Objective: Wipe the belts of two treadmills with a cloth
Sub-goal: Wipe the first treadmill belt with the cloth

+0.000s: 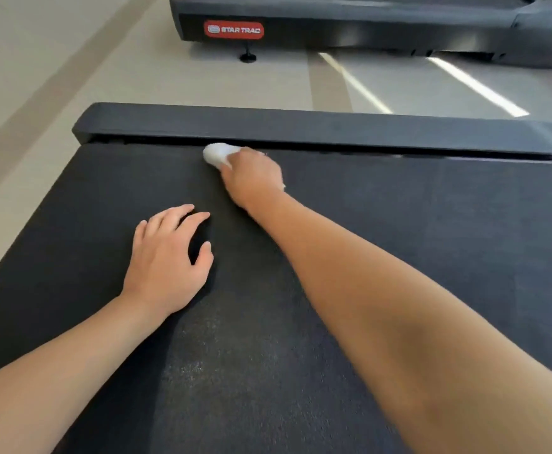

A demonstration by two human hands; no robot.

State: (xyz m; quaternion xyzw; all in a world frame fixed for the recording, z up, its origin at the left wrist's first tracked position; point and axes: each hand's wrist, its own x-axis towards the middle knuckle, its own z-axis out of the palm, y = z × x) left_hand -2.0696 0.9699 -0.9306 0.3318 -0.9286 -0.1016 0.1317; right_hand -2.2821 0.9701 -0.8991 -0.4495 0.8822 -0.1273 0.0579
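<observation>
Right hand (251, 178) fingers grasp the white cloth (217, 154) on the belt (399, 240); left hand (166, 257) fingers spread, released

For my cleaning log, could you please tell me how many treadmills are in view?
2: the near treadmill, with both hands on its belt, and a second treadmill across the floor at top. Others may be out of frame.

My left hand (166, 260) rests on the belt (399, 240); my right hand (251, 178) holds the cloth (217, 154) at its far edge, beside the side rail (300, 127). A second treadmill (333, 24) stands beyond, across the floor (137, 77).
</observation>
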